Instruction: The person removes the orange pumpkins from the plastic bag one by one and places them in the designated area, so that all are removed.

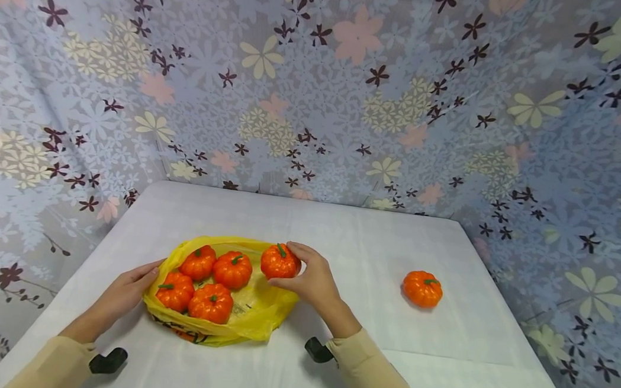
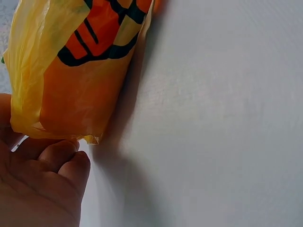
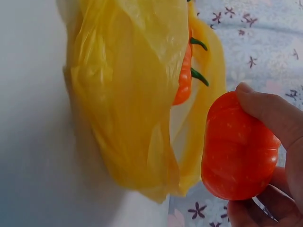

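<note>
A yellow plastic bag [image 1: 268,316] lies on the table with its mouth spread wide. Inside it sit several small orange toy pumpkins [image 1: 210,303] with green stems. My left hand [image 1: 123,292] pinches the bag's left edge, thumb on one side and fingers on the other, as the left wrist view shows. Over the right part of the bag's mouth, my right hand [image 1: 316,280] grips another pumpkin [image 3: 240,146] between thumb and fingers. That pumpkin is held apart from those in the bag. Dark printing shows on the bag's side [image 2: 99,35] in the left wrist view.
One more pumpkin [image 1: 422,288] stands alone on the right side of the white-covered table [image 1: 372,239]. Flower-patterned cloth [image 1: 316,99] hangs behind the table and along both sides. A black wrist mount [image 1: 318,350] sticks out below the right sleeve.
</note>
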{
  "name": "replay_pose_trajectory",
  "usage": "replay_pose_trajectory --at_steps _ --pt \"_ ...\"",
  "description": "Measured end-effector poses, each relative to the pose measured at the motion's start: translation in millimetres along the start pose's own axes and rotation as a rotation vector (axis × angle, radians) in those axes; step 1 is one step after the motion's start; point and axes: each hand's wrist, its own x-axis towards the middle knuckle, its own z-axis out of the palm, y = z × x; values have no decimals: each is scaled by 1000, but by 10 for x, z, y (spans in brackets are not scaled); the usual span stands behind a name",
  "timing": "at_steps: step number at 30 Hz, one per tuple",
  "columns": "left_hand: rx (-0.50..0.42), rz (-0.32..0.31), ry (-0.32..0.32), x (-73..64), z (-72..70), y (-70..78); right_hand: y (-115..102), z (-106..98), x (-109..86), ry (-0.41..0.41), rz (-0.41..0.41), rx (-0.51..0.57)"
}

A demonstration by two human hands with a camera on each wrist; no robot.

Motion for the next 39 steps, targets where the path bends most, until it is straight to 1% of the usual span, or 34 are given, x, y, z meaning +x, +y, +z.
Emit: replay_pose_trajectory --at_steps 3,9,13,17,21,34,39 --pt "1 0 -3 1 -10 -2 39 -68 -30 27 5 1" --pt "-3 -14 -9 16 -12 6 151 -237 -76 97 61 7" --pt "5 -18 -10 31 -17 13 228 -371 -121 135 72 5" --pt "17 -37 -6 41 -19 14 309 -499 -182 165 86 -3" --pt "21 -52 -7 45 -18 6 418 -614 -240 181 108 -9" --pt "-12 -21 -10 15 7 -18 741 -954 -390 212 235 -101" --pt "-3 -11 -7 17 4 -18 829 -1031 -438 225 251 -120"
